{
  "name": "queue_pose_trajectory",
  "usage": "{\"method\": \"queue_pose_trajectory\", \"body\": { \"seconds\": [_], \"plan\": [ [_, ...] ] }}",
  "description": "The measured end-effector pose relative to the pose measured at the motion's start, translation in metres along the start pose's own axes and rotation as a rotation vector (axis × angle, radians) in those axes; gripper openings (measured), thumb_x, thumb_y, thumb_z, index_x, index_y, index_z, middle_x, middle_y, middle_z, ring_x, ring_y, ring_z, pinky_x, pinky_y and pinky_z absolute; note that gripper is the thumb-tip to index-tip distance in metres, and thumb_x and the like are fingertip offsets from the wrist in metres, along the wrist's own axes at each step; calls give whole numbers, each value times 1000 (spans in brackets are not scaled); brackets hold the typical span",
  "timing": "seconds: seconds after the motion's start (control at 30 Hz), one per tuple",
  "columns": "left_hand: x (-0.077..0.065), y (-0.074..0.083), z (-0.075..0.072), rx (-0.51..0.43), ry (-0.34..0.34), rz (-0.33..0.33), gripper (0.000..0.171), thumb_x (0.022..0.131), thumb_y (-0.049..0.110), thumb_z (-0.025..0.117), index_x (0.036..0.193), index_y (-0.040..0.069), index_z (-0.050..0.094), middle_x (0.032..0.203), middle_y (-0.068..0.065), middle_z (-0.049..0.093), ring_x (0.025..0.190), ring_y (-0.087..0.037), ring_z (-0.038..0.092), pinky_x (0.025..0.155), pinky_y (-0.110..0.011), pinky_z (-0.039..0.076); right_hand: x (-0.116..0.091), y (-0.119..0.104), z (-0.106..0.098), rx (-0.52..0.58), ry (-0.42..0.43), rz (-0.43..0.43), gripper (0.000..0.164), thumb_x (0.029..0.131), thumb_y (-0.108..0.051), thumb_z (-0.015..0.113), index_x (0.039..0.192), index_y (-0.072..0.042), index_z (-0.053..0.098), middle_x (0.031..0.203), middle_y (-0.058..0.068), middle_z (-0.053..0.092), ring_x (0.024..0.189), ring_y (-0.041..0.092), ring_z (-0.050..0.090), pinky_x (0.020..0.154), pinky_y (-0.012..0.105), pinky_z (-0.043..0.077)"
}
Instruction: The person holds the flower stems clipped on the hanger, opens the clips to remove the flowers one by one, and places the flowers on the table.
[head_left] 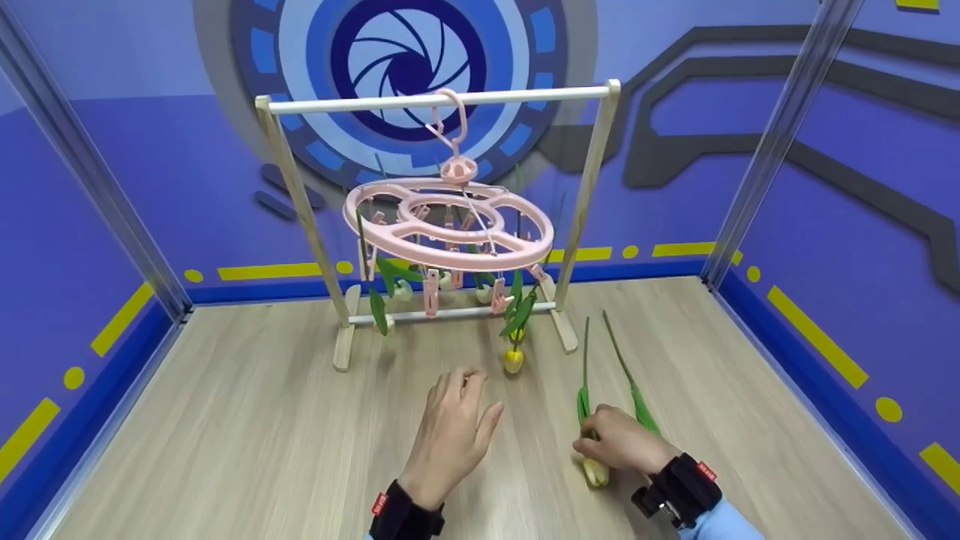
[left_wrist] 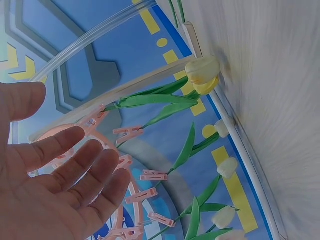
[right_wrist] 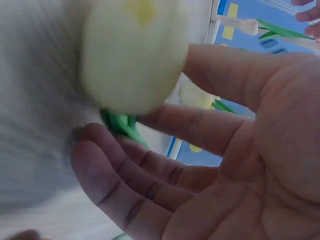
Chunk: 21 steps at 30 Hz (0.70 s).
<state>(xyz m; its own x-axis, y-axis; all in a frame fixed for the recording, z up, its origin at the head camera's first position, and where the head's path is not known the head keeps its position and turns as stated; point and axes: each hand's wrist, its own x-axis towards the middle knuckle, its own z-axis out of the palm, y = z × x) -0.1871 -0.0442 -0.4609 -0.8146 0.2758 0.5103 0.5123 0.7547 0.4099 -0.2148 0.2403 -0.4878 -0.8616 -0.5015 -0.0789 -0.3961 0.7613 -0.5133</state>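
Note:
My right hand (head_left: 626, 442) pinches a pale yellow tulip (head_left: 596, 474) low over the table, thumb and index finger just behind its bloom. In the right wrist view the bloom (right_wrist: 135, 60) fills the upper middle. A second tulip (head_left: 643, 411) lies beside it, its bloom hidden by that hand. My left hand (head_left: 450, 435) is empty, fingers spread loosely above the table's middle. In front of it, a round pink clip hanger (head_left: 457, 261) hangs from a rack. White and yellow tulips dangle head down from its clips, including a yellow bloom (head_left: 514, 361) at the front right.
The rack has a white top bar (head_left: 360, 104) and wooden legs (head_left: 589, 172), and stands toward the back of the wooden table (head_left: 247, 420). Free pink clothespins (head_left: 431, 292) hang below the ring. Blue printed walls (head_left: 97, 195) enclose the table on three sides.

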Motion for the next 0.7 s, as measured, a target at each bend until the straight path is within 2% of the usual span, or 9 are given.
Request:
{"method": "queue_pose_trajectory", "body": {
  "seconds": [0.23, 0.37, 0.47, 0.57, 0.7],
  "plan": [
    [-3, -1, 0, 7, 7, 6, 37, 102, 26, 68, 129, 2, 63, 123, -14, 61, 113, -30, 59, 96, -48, 49, -6, 6, -11, 28, -10, 47, 26, 98, -15, 67, 74, -7, 73, 81, 1, 55, 68, 14, 46, 59, 29, 40],
    [-3, -2, 1, 14, -8, 9, 37, 102, 27, 68, 129, 2, 63, 123, -14, 61, 112, -29, 59, 96, -48, 49, -8, 7, -17, -7, -14, 53, 19, 97, -16, 69, 82, -5, 77, 85, 3, 60, 71, 14, 50, 62, 30, 44],
    [-2, -3, 1, 24, -27, 19, 36, 102, 27, 67, 127, 1, 64, 123, -14, 61, 112, -29, 59, 95, -48, 50, -7, 5, -22, -32, -19, 82, 15, 96, -18, 71, 90, -6, 78, 90, 4, 61, 74, 16, 52, 65, 32, 45],
    [3, -4, 0, 31, -41, 45, 35, 102, 27, 67, 124, 0, 64, 122, -14, 61, 111, -29, 59, 94, -47, 51, -6, 0, -29, -37, -10, 119, 13, 96, -19, 71, 91, -9, 77, 92, 3, 60, 76, 17, 52, 65, 34, 45],
    [14, -3, -5, 25, -50, 78, 35, 103, 26, 66, 125, -1, 64, 120, -14, 62, 109, -29, 60, 95, -47, 51, -3, -4, -43, -59, 24, 70, 13, 98, -20, 71, 96, -9, 76, 95, 3, 63, 79, 15, 55, 69, 35, 49]
  ]
}}
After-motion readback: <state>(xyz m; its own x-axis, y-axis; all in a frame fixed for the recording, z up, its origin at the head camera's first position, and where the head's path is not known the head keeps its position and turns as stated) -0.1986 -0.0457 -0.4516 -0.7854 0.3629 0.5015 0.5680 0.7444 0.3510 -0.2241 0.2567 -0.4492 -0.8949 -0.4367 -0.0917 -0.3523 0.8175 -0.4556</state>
